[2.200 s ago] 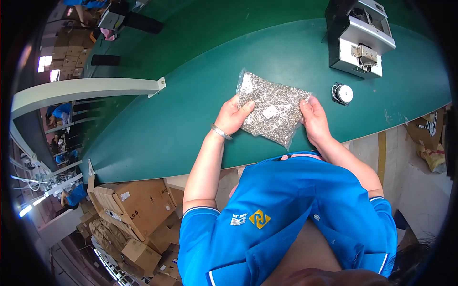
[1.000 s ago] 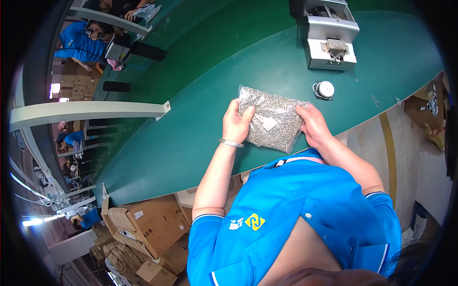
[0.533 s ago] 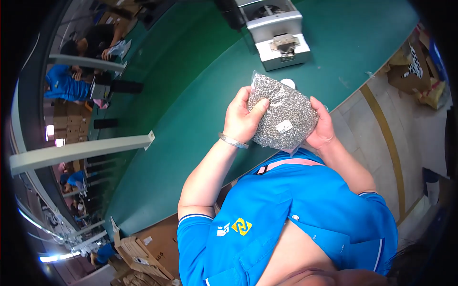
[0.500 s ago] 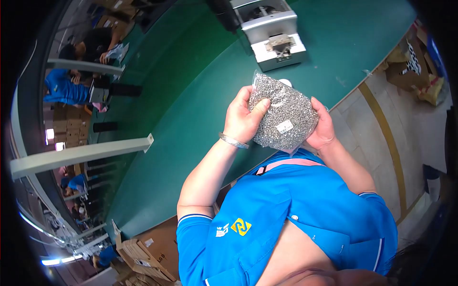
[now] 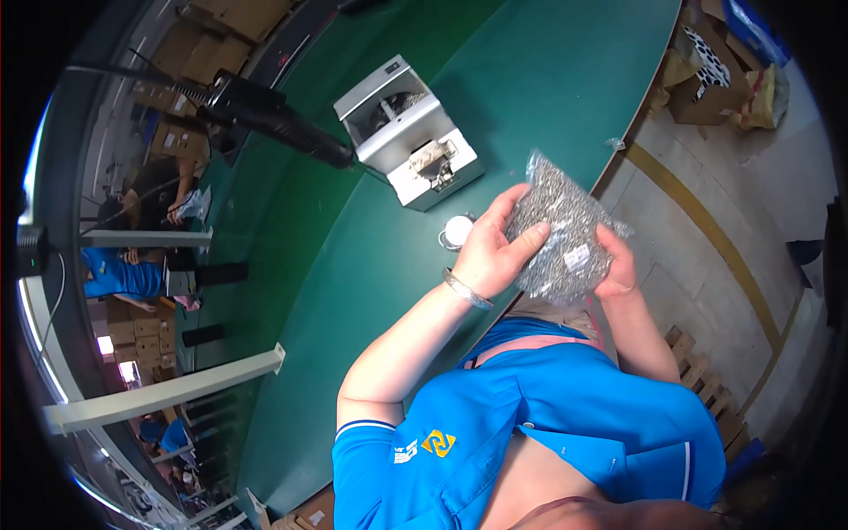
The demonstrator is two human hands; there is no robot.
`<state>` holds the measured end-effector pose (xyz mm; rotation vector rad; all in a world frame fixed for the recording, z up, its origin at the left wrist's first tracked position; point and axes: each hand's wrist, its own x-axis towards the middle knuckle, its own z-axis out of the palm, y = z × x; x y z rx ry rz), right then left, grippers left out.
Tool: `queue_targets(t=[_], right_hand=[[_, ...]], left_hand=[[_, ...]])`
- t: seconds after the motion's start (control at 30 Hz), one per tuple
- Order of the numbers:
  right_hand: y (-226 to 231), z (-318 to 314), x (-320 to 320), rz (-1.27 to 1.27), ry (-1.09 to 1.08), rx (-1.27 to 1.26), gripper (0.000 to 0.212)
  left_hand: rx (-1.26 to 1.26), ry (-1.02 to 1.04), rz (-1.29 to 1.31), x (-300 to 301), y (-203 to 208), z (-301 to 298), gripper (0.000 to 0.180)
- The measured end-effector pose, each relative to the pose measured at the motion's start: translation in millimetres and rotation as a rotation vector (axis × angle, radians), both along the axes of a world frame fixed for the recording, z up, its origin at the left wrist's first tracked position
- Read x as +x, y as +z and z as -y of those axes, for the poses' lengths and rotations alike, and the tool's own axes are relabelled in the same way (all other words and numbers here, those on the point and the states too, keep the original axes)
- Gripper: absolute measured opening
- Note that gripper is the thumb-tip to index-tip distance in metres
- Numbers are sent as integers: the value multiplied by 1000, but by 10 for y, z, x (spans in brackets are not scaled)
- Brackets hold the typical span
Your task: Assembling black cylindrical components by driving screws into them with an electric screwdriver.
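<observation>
While the left hand point(image 5: 490, 256) and right hand point(image 5: 618, 268) grip the bag of metal parts point(image 5: 564, 228) between them, right of centre, the left lies nearer the upper-centre machine point(image 5: 408, 134).

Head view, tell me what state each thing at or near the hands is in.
Clear bag: filled with small metal pieces, held; whether sealed, cannot tell.
Left hand: closed on the bag's left side.
Right hand: closed on the bag's right side.
Metal bracelet: worn on the left wrist.
Silver machine: standing on the bench, untouched.
White-topped round part: on the bench, unheld.
</observation>
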<state>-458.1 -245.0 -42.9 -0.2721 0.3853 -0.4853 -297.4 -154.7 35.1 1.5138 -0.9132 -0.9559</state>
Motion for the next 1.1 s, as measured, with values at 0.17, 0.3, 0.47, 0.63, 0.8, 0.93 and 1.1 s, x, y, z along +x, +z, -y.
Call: queue_targets(t=[0.17, 0.3, 0.47, 0.63, 0.8, 0.93, 1.1], right_hand=[[85, 714, 359, 104, -108, -45, 39], [-20, 1358, 1005, -173, -315, 5, 28], [-27, 1584, 1518, -249, -317, -63, 28], [-130, 1946, 1950, -368, -348, -128, 28], [-189, 2156, 2339, -472, -351, -200, 28], [-226, 2142, 2348, -527, -355, -259, 28], [-112, 2193, 2074, -609, -72, -558, 38]], left_hand=[[-118, -33, 72, 26, 48, 8, 49], [-50, -118, -73, 47, 5, -301, 47], [127, -43, -164, 197, -42, -720, 36], [176, 100, -322, 296, -131, -965, 33], [150, 136, -387, 297, -145, -976, 31], [123, 96, -398, 324, -148, -938, 30], [124, 129, -414, 360, -168, -1104, 31]])
